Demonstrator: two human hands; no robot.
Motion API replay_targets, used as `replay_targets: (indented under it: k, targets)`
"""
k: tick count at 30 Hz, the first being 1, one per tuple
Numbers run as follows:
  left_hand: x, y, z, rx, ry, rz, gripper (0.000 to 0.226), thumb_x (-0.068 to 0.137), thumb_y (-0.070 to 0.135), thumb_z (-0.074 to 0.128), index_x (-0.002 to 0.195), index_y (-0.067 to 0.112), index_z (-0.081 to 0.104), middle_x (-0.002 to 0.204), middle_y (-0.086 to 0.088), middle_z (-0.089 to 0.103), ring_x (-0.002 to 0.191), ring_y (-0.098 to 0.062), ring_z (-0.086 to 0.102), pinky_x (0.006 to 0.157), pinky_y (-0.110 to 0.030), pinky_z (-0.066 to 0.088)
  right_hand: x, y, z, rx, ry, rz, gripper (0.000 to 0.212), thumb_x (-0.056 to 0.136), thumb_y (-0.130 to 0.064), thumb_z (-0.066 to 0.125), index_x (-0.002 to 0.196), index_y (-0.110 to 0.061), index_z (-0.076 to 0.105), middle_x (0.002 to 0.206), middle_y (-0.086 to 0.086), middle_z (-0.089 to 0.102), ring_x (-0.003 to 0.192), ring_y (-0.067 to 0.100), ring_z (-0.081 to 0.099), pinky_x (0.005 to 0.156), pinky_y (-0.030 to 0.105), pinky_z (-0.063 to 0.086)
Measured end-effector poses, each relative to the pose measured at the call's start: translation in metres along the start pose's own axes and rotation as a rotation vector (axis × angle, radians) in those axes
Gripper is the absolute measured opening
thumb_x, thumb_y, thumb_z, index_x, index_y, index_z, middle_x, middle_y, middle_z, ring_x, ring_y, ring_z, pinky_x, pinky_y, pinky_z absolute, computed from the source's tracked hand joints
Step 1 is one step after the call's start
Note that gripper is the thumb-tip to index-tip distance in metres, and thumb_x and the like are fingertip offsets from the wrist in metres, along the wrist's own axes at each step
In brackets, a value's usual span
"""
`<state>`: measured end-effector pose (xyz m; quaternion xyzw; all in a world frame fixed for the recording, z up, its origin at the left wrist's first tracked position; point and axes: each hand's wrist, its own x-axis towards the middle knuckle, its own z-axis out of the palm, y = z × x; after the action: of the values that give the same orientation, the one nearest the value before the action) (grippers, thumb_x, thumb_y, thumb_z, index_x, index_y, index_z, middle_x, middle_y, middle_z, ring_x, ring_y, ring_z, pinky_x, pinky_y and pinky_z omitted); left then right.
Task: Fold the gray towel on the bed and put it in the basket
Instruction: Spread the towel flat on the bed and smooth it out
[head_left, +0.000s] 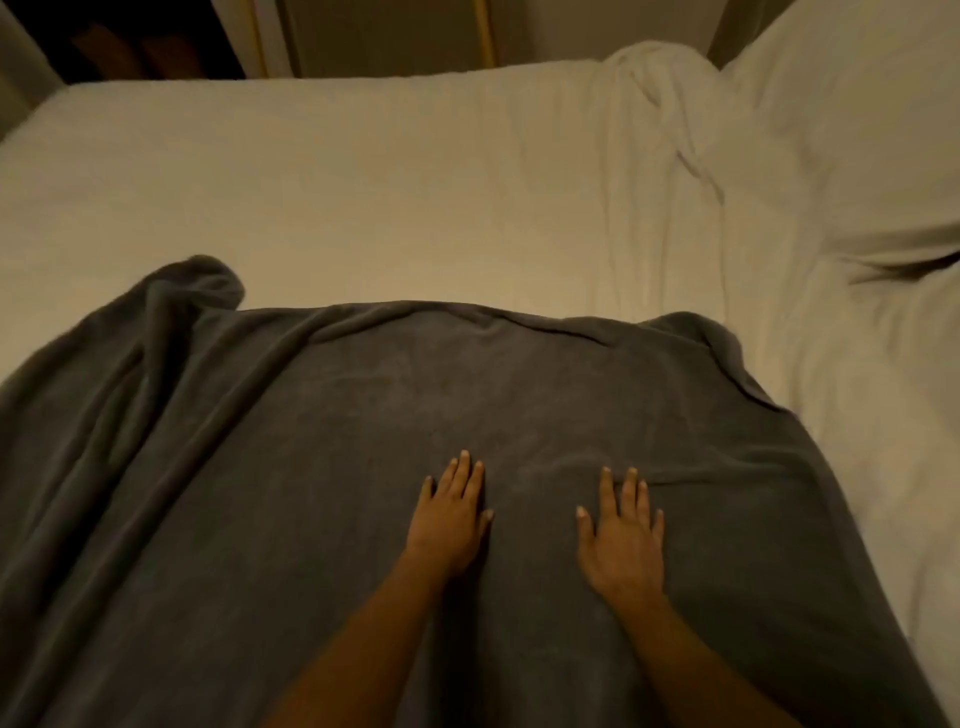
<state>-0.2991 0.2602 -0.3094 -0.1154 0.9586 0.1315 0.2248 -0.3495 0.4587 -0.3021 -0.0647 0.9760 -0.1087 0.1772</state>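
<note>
Gray towel (363, 467) lies spread on the bed (363, 182), long axis left-right; left hand (451, 519) and right hand (621, 540) rest flat on it, fingers spread.

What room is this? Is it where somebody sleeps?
Most likely a bedroom. There is a bed with a white sheet, a rumpled white duvet bunched at the right, and a gray towel spread out on it, with the left hand and right hand pressed flat on top.
</note>
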Motion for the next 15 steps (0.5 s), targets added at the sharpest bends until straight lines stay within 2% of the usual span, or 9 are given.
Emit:
replay_targets:
  k: [11, 15]
  targets:
    - [-0.137, -0.099, 0.054, -0.036, -0.045, -0.213, 0.068, 0.099, 0.040, 0.035, 0.153, 0.016, -0.001, 0.162, -0.004, -0.008, 0.150, -0.019, -0.003, 0.120, -0.044, 0.007, -0.090, -0.061, 0.057, -0.043, -0.123, -0.163, 0.064, 0.099, -0.041, 0.032, 0.151, -0.021, 0.001, 0.160, 0.012, -0.007, 0.147, 0.027, -0.003, 0.118, 0.044, 0.009]
    - [-0.165, -0.137, 0.060, -0.038, -0.028, -0.235, 0.069, 0.099, 0.042, 0.034, 0.153, 0.017, -0.002, 0.162, -0.004, -0.007, 0.150, -0.018, -0.001, 0.120, -0.044, 0.007, -0.116, -0.079, 0.070, -0.055, -0.133, -0.191, 0.063, 0.099, -0.041, 0.032, 0.151, -0.021, 0.002, 0.160, 0.013, -0.006, 0.147, 0.028, -0.003, 0.118, 0.045, 0.010]
